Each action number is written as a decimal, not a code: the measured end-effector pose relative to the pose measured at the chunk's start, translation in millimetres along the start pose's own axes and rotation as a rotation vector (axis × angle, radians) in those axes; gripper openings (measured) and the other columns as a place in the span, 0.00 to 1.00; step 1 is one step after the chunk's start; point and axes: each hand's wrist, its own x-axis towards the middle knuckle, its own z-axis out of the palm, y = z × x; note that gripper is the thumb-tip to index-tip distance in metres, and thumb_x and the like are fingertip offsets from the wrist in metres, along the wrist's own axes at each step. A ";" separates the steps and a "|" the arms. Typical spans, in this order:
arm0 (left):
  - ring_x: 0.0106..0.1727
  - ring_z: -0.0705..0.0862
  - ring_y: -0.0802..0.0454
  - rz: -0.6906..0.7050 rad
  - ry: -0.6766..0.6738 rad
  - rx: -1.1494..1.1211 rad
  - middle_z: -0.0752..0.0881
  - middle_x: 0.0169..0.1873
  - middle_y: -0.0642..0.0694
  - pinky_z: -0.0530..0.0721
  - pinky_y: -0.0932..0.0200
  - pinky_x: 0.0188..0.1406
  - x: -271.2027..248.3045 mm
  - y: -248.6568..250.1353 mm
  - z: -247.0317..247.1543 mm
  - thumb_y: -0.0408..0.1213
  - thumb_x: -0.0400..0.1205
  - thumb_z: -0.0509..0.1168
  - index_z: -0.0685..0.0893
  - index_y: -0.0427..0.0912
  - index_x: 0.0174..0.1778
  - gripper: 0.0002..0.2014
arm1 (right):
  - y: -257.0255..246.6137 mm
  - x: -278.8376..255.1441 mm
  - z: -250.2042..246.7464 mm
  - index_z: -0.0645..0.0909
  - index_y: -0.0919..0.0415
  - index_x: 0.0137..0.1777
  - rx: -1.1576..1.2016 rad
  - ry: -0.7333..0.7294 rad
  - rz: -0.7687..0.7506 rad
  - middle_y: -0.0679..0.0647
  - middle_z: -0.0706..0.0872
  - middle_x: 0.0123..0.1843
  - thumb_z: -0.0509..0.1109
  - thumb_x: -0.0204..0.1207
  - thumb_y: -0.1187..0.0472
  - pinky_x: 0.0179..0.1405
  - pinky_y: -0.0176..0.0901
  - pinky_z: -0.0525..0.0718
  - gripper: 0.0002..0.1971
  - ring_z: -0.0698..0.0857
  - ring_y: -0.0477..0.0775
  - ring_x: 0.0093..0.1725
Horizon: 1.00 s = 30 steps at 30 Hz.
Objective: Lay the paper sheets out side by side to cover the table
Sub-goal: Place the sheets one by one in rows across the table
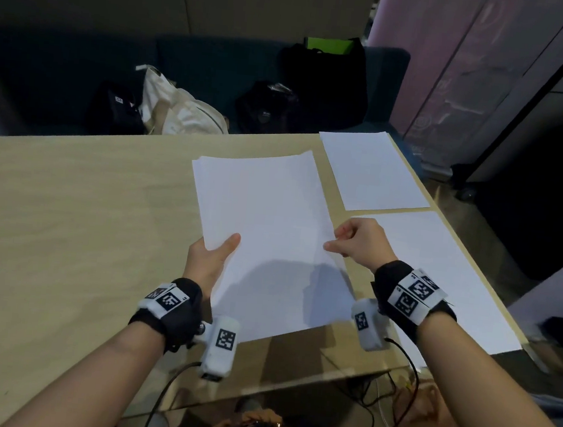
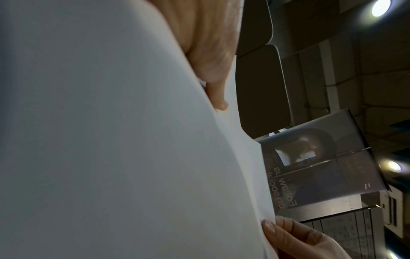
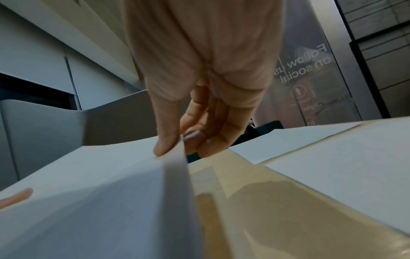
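- The left hand (image 1: 207, 265) holds the stack (image 1: 264, 232) of white sheets from below at its left edge, with the thumb on top; in the left wrist view the fingers (image 2: 218, 98) lie against the underside of the paper.
- The right hand (image 1: 362, 239) pinches the right edge of the top sheet between thumb and fingers; in the right wrist view this edge is lifted a little from the sheets below.
- The stack is above the table (image 1: 65, 227), in the middle part toward the right, slightly turned against the table edges. Its near edge reaches almost to the near table edge.
- Two sheets already lie flat along the right edge of the table: the far sheet (image 1: 373, 170) at the far right corner, and the near sheet (image 1: 446, 270) just before it, with a thin strip of wood between them.
- The whole left half of the table is bare wood.
- Behind the far edge, bags (image 1: 180, 107) sit on a dark sofa (image 1: 47, 63).
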 end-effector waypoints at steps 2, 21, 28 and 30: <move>0.55 0.84 0.45 -0.002 0.017 -0.006 0.85 0.55 0.41 0.79 0.54 0.57 1.6 0.5 -1.3 0.34 0.79 0.68 0.80 0.33 0.63 0.18 | -1.9 2.2 4.7 0.78 0.57 0.29 0.032 0.035 -0.012 0.50 0.80 0.29 0.80 0.66 0.68 0.24 0.27 0.78 0.14 0.79 0.46 0.27; 0.57 0.83 0.46 0.038 0.163 0.020 0.84 0.57 0.43 0.78 0.54 0.61 21.9 16.2 -36.3 0.35 0.81 0.66 0.79 0.33 0.65 0.18 | -7.1 63.2 32.4 0.70 0.64 0.42 0.145 0.298 0.005 0.49 0.70 0.31 0.62 0.78 0.74 0.16 0.18 0.70 0.07 0.71 0.48 0.28; 0.59 0.83 0.47 0.042 0.284 0.052 0.84 0.59 0.43 0.77 0.56 0.62 29.2 21.2 -74.1 0.38 0.80 0.66 0.79 0.34 0.66 0.19 | -4.2 109.2 48.8 0.75 0.66 0.49 0.021 0.383 0.117 0.68 0.83 0.55 0.60 0.79 0.72 0.46 0.43 0.77 0.04 0.82 0.64 0.52; 0.57 0.81 0.49 0.043 0.337 0.051 0.83 0.58 0.43 0.76 0.59 0.58 28.5 23.0 -83.9 0.38 0.81 0.66 0.79 0.33 0.66 0.20 | -5.6 121.8 51.1 0.78 0.72 0.55 -0.019 0.389 0.148 0.70 0.83 0.59 0.60 0.79 0.72 0.51 0.49 0.80 0.08 0.83 0.68 0.57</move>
